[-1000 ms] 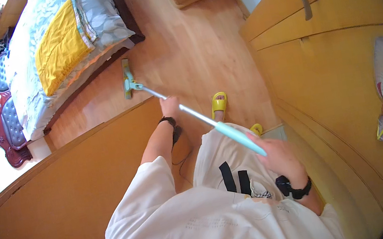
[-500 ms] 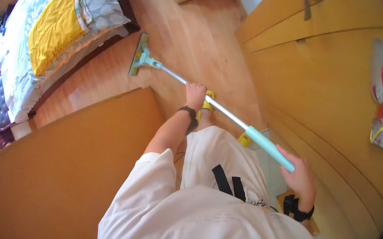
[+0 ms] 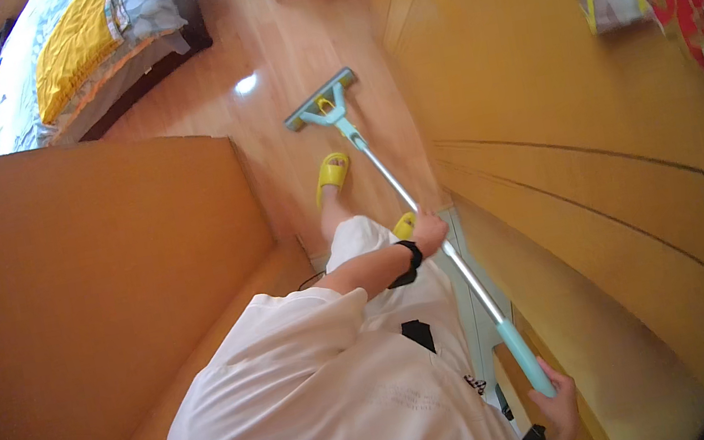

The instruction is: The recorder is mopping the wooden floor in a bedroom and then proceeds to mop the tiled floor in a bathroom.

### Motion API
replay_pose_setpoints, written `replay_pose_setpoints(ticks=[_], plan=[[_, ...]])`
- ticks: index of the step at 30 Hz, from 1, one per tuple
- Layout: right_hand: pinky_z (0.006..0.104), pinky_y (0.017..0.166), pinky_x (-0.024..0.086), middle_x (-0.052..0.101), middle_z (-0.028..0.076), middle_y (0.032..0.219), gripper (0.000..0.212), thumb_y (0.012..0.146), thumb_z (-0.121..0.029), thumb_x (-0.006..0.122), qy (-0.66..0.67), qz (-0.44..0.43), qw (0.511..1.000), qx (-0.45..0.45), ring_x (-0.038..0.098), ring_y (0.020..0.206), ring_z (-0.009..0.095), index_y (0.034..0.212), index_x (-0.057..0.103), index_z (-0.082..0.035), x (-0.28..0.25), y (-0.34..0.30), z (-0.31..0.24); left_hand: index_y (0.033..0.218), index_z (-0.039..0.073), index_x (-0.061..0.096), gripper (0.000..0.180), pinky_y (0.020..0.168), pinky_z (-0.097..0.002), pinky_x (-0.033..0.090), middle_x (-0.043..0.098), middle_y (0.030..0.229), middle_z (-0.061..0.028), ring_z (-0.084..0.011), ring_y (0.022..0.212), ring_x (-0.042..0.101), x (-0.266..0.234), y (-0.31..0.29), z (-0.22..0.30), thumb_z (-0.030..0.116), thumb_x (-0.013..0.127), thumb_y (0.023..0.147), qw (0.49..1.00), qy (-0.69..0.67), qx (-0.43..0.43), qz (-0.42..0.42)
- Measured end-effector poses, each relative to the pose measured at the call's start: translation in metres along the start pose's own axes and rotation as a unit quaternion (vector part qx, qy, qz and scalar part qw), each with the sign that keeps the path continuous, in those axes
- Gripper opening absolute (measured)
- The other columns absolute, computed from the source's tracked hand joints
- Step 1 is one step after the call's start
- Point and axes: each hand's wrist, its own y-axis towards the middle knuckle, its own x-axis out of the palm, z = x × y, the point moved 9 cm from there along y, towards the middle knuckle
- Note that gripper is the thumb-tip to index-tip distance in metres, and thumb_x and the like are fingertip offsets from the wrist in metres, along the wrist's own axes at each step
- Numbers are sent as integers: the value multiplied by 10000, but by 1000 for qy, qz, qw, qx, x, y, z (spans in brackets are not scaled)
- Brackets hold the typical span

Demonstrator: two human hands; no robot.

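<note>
Swung away from the bed (image 3: 12, 106), the mop head (image 3: 320, 99) had come round over the floor (image 3: 270, 49) nearer the door (image 3: 533, 81), shifting the work to that side, while the left hand (image 3: 431, 233) grasped the pole (image 3: 472, 282) midway and the right hand (image 3: 562, 408) clasped the handle (image 3: 525, 357) near its end.

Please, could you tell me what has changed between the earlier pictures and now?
The mop head has swung rightward, away from the bed and toward the wooden door. In the picture, the left grip has shifted right and down, the right grip mainly down. The view shifted too: the door handle left it. Nothing was let go; both grips stay on the pole.
</note>
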Motion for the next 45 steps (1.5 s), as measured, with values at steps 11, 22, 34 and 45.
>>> replay_pose_setpoints(ticks=[11,22,34,45], plan=[[223,626,459,616,135,1044,545,661,89,658,162,97,977,100,580,809,134,1189,531,44,-51,-28,105,647,95,601,38,687,-397,476,623,686,-112,-314,716,607,17,0,53,130,593,657,993,-105,51,11],[245,684,450,626,106,922,529,709,-19,624,5,-64,988,-140,559,749,107,1226,519,-50,103,140,-218,674,81,635,33,722,-419,465,618,745,-122,-310,811,570,-72,-43,-283,101,612,659,973,-141,-134,122],[171,444,399,583,33,991,557,877,-68,473,245,-360,896,-86,463,596,55,1392,314,-207,306,216,-307,1146,61,489,361,872,-502,431,354,1364,-125,-352,1246,337,-72,-164,-447,108,541,792,937,-98,-315,115],[163,429,324,584,-15,870,511,859,-77,519,294,-268,917,-15,415,541,25,1345,409,-187,187,129,-93,926,28,572,228,786,-476,467,539,1081,-135,-367,1135,403,4,-111,-210,142,585,729,975,-22,-192,109]])
